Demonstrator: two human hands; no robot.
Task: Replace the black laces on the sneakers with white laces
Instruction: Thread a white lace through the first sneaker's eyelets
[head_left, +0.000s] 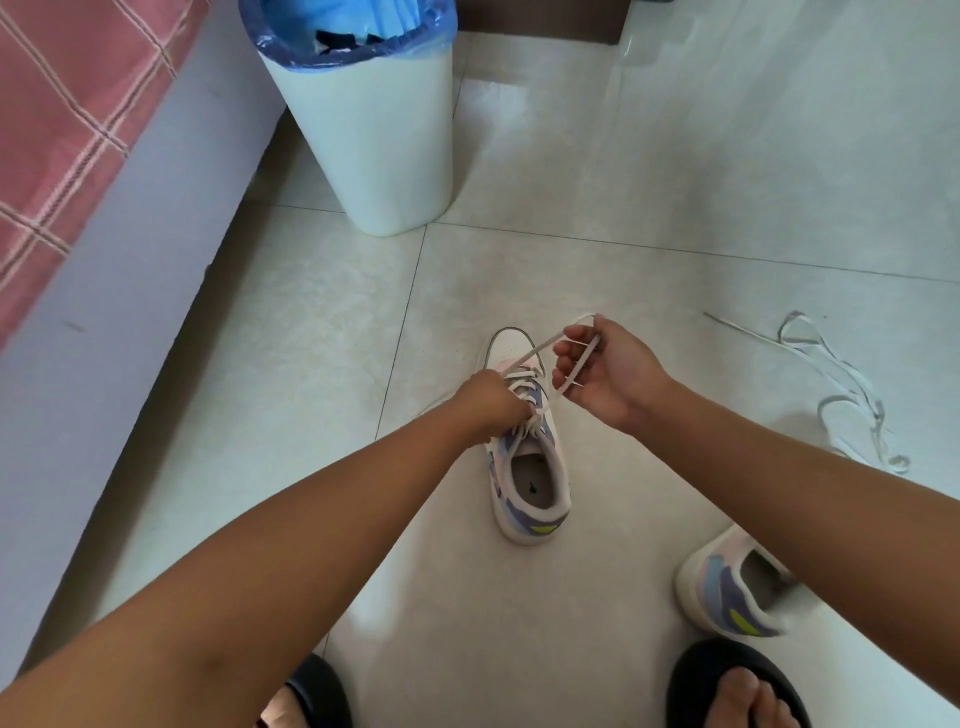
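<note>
White lace (540, 349) pinched by both hands, left (491, 402) at sneaker (527, 457), right (608, 371) raised; no readable writing.

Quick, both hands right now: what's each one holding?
Left hand: fingers pinching the white lace at the sneaker eyelets.
Right hand: fingers curled around a loop of the same lace.

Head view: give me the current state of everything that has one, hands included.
White sneaker with blue and pink panels: upright on the floor, partly laced.
White lace: threaded through that sneaker, one end pulled up.
Left hand: grips the lacing over the tongue.
Right hand: holds the raised lace end looped over its fingers.
Second matching sneaker: on the floor, partly hidden by the right arm.
Loose white lace: tangled on the floor.
White bin with blue liner: open.
</note>
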